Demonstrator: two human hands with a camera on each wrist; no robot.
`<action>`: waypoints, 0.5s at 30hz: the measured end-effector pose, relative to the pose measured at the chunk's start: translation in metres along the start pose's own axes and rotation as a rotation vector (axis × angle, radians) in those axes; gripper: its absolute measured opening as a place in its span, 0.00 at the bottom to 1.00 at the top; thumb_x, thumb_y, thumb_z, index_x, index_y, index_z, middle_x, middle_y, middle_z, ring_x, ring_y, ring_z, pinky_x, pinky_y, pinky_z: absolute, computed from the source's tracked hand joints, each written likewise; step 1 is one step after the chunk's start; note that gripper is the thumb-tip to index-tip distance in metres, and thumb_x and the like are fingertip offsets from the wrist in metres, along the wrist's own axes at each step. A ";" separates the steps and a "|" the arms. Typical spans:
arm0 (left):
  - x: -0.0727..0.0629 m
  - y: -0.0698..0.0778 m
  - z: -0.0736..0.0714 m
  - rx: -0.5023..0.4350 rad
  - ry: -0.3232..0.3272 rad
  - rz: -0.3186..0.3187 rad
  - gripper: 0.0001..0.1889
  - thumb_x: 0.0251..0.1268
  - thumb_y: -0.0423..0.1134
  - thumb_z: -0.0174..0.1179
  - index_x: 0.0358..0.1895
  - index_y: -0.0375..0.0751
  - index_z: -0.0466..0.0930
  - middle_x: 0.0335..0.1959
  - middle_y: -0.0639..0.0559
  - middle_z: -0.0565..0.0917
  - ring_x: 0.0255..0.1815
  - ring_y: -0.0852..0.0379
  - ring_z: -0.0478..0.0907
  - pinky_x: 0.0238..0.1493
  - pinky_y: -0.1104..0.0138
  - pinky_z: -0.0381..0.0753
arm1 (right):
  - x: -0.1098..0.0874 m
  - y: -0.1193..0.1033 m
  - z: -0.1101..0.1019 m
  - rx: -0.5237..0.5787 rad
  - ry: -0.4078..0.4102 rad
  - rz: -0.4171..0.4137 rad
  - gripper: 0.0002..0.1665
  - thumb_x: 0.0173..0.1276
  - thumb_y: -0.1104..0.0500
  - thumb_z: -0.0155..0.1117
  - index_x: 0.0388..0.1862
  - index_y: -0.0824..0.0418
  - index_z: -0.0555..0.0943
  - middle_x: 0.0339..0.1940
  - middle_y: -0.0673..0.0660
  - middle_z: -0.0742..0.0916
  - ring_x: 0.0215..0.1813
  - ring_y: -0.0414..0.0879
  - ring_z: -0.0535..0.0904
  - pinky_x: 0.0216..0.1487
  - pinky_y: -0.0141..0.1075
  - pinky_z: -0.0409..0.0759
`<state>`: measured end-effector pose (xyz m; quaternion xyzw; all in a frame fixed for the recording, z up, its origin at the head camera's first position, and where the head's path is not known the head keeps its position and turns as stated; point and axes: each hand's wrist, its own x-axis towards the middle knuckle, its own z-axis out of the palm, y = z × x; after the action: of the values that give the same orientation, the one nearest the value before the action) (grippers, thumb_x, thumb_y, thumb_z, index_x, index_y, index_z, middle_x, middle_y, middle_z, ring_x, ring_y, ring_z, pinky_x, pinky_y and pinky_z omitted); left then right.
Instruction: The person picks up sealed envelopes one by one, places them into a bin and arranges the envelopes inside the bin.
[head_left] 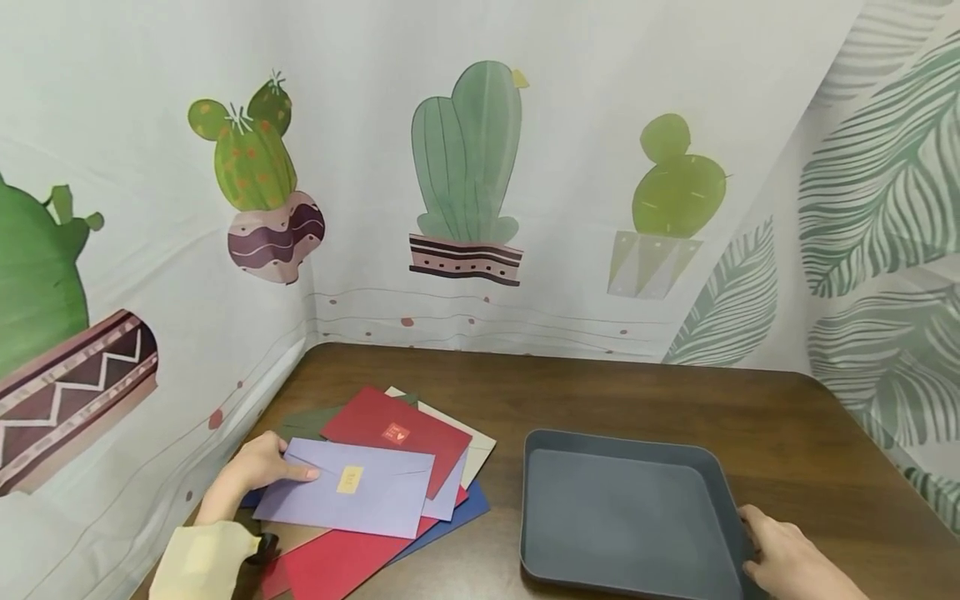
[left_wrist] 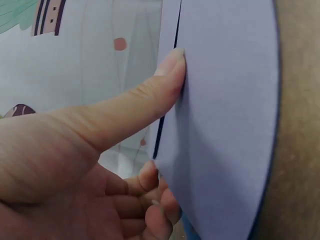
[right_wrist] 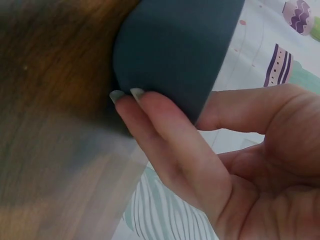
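My left hand [head_left: 261, 463] pinches the left end of a lavender envelope [head_left: 386, 493], the thumb lying on top near its gold sticker. In the left wrist view, the thumb presses the envelope [left_wrist: 225, 100] by the flap line, with the other fingers behind it. Under and around it lie red, blue, cream and green envelopes in a loose pile, a red envelope [head_left: 375, 425] with a small seal among them. On the right, my right hand [head_left: 795, 554] grips the right rim of a dark grey tray [head_left: 622, 517]. Its fingers bear on the tray's outer wall [right_wrist: 170, 55] in the right wrist view.
The brown wooden table [head_left: 600, 392] carries the envelope pile on the left and the tray on the right, with a narrow gap between them. Behind and at the sides hangs a white curtain [head_left: 360, 208] printed with cacti and leaves.
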<state>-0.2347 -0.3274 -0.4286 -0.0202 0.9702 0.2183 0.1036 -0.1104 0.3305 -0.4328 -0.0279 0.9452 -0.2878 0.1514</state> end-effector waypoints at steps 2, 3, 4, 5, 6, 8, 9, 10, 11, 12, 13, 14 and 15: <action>-0.002 -0.002 0.000 -0.012 0.011 -0.003 0.47 0.39 0.62 0.76 0.46 0.19 0.68 0.45 0.26 0.77 0.42 0.40 0.76 0.42 0.52 0.78 | 0.001 0.000 0.000 0.009 -0.006 0.008 0.28 0.54 0.75 0.64 0.55 0.78 0.68 0.46 0.67 0.84 0.41 0.56 0.83 0.38 0.46 0.81; -0.003 -0.003 0.000 -0.020 0.015 0.005 0.48 0.39 0.62 0.75 0.48 0.19 0.67 0.44 0.27 0.77 0.41 0.40 0.75 0.42 0.52 0.78 | 0.002 0.000 0.000 0.013 -0.006 0.014 0.28 0.54 0.75 0.64 0.55 0.78 0.68 0.46 0.67 0.84 0.41 0.56 0.83 0.39 0.46 0.81; -0.004 -0.004 0.000 -0.033 0.015 0.016 0.48 0.40 0.61 0.75 0.50 0.20 0.67 0.42 0.29 0.77 0.40 0.42 0.75 0.41 0.52 0.77 | 0.003 0.000 0.001 0.013 -0.008 0.014 0.29 0.54 0.75 0.64 0.55 0.78 0.67 0.46 0.67 0.84 0.41 0.56 0.83 0.39 0.46 0.81; -0.006 -0.004 0.000 -0.046 0.014 0.031 0.48 0.41 0.60 0.75 0.52 0.21 0.66 0.40 0.31 0.78 0.39 0.43 0.75 0.40 0.53 0.77 | 0.003 0.000 0.001 0.012 -0.007 0.013 0.29 0.54 0.75 0.64 0.55 0.77 0.68 0.46 0.66 0.84 0.41 0.55 0.83 0.39 0.47 0.81; -0.007 -0.005 0.000 -0.073 0.011 0.049 0.47 0.43 0.58 0.75 0.55 0.22 0.66 0.36 0.35 0.79 0.37 0.45 0.75 0.38 0.55 0.77 | 0.004 0.000 0.002 0.009 -0.004 0.010 0.29 0.54 0.76 0.64 0.55 0.77 0.68 0.46 0.66 0.84 0.41 0.55 0.83 0.38 0.46 0.81; -0.009 -0.008 0.000 -0.137 -0.002 0.078 0.42 0.50 0.53 0.73 0.58 0.24 0.66 0.29 0.42 0.79 0.31 0.49 0.74 0.33 0.59 0.76 | 0.004 0.000 0.003 -0.014 0.011 -0.013 0.28 0.53 0.76 0.64 0.55 0.76 0.69 0.44 0.64 0.85 0.40 0.52 0.83 0.37 0.44 0.80; -0.010 -0.010 0.000 -0.181 -0.016 0.087 0.39 0.53 0.50 0.71 0.59 0.25 0.67 0.24 0.47 0.77 0.27 0.53 0.72 0.30 0.61 0.75 | 0.004 0.000 0.004 -0.032 0.020 -0.028 0.28 0.53 0.75 0.64 0.54 0.75 0.69 0.44 0.62 0.85 0.39 0.50 0.83 0.36 0.42 0.80; -0.010 -0.012 0.000 -0.229 -0.035 0.087 0.35 0.56 0.47 0.70 0.59 0.25 0.67 0.22 0.50 0.75 0.26 0.56 0.70 0.28 0.64 0.74 | 0.004 0.000 0.005 -0.046 0.027 -0.047 0.28 0.53 0.75 0.64 0.54 0.75 0.69 0.43 0.61 0.86 0.39 0.49 0.82 0.36 0.40 0.79; -0.010 -0.014 0.000 -0.278 -0.055 0.079 0.32 0.59 0.45 0.67 0.58 0.25 0.67 0.21 0.52 0.73 0.25 0.57 0.70 0.28 0.66 0.74 | 0.004 -0.001 0.005 -0.063 0.035 -0.059 0.28 0.52 0.75 0.64 0.54 0.74 0.70 0.42 0.60 0.86 0.38 0.47 0.82 0.35 0.39 0.79; -0.010 -0.017 0.000 -0.334 -0.078 0.066 0.29 0.62 0.44 0.65 0.57 0.25 0.67 0.20 0.53 0.72 0.25 0.58 0.69 0.27 0.66 0.75 | 0.005 -0.001 0.006 -0.078 0.045 -0.068 0.28 0.52 0.75 0.64 0.53 0.74 0.70 0.42 0.59 0.86 0.38 0.46 0.81 0.34 0.38 0.78; -0.010 -0.019 0.000 -0.376 -0.101 0.056 0.27 0.65 0.43 0.63 0.57 0.24 0.66 0.22 0.53 0.72 0.26 0.58 0.69 0.28 0.66 0.77 | 0.005 -0.002 0.006 -0.085 0.050 -0.074 0.28 0.51 0.74 0.64 0.53 0.74 0.71 0.41 0.59 0.86 0.37 0.45 0.81 0.34 0.37 0.78; -0.010 -0.022 0.000 -0.425 -0.129 0.046 0.26 0.67 0.42 0.61 0.56 0.24 0.65 0.23 0.53 0.72 0.27 0.59 0.69 0.29 0.66 0.78 | 0.005 -0.002 0.007 -0.088 0.051 -0.076 0.27 0.52 0.74 0.65 0.53 0.74 0.71 0.41 0.59 0.87 0.37 0.45 0.81 0.34 0.37 0.78; -0.009 -0.025 0.000 -0.470 -0.156 0.040 0.25 0.68 0.42 0.59 0.56 0.24 0.64 0.25 0.53 0.72 0.28 0.59 0.70 0.31 0.65 0.79 | 0.005 -0.003 0.007 -0.081 0.049 -0.066 0.28 0.52 0.74 0.65 0.53 0.73 0.71 0.41 0.59 0.87 0.38 0.45 0.81 0.34 0.37 0.78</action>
<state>-0.2234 -0.3498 -0.4375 -0.0075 0.8820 0.4408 0.1664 -0.1133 0.3237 -0.4379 -0.0581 0.9581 -0.2549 0.1172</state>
